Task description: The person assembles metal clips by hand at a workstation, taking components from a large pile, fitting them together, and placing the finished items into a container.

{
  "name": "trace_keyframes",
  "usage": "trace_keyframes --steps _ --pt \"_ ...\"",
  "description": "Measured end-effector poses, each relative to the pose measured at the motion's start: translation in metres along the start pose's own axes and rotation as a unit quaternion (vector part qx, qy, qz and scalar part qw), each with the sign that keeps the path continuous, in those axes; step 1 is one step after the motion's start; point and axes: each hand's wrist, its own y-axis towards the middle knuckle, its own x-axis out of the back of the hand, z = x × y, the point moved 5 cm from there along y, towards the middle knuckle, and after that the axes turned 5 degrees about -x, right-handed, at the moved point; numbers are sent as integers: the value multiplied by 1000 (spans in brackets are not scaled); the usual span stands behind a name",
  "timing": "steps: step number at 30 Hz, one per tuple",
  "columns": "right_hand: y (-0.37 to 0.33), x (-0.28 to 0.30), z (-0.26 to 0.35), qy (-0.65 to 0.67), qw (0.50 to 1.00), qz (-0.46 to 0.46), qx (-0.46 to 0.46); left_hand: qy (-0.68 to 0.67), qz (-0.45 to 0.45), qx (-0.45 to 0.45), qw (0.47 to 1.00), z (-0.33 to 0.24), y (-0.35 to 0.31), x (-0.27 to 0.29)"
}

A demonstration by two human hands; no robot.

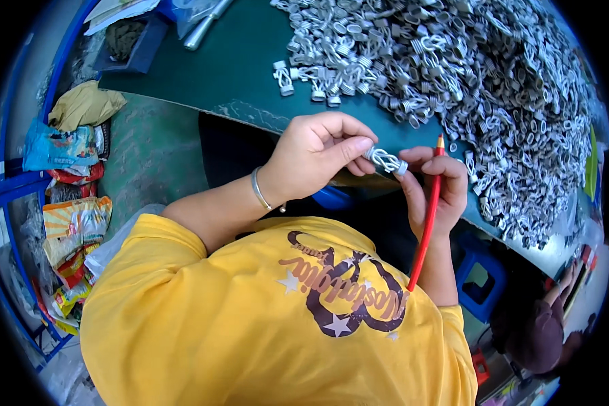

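Observation:
Between my two hands, just off the table's near edge, is a small silver-grey piece [387, 161] with looped, knot-like strands and a cap at its ends. My left hand [318, 149], with a bangle on its wrist, pinches one end between thumb and fingers. The other end is gripped by the fingertips of my right hand [443, 189]. A red pencil [426, 237] also sits in the right hand, sharpened tip pointing up and away, its shaft running down toward my yellow shirt. Beyond the hands spreads a large pile of similar silver-grey pieces [467, 74].
The pile lies on a green table [250, 64]. At the far left are a blue bin [145, 51] and a silver rod-like tool [206, 26]. Colourful packets [78, 216] fill a blue rack at left. A blue stool [484, 298] and another person [538, 335] are at lower right.

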Motion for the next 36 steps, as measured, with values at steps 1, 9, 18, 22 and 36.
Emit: trace_keyframes --steps 1,9,18,22,36 --pt "0 0 -1 2 1000 4 1 6 4 -2 1000 0 1 1" --pt "-3 4 -1 47 998 21 -35 41 5 12 999 -2 3 -3" --pt "4 4 -3 105 992 7 -72 119 57 -149 980 -14 2 -5" --pt "5 7 -2 88 996 -12 -25 183 63 -192 962 -18 4 -7" --pt "-1 7 0 85 995 -46 2 343 69 -259 900 -19 9 -15"
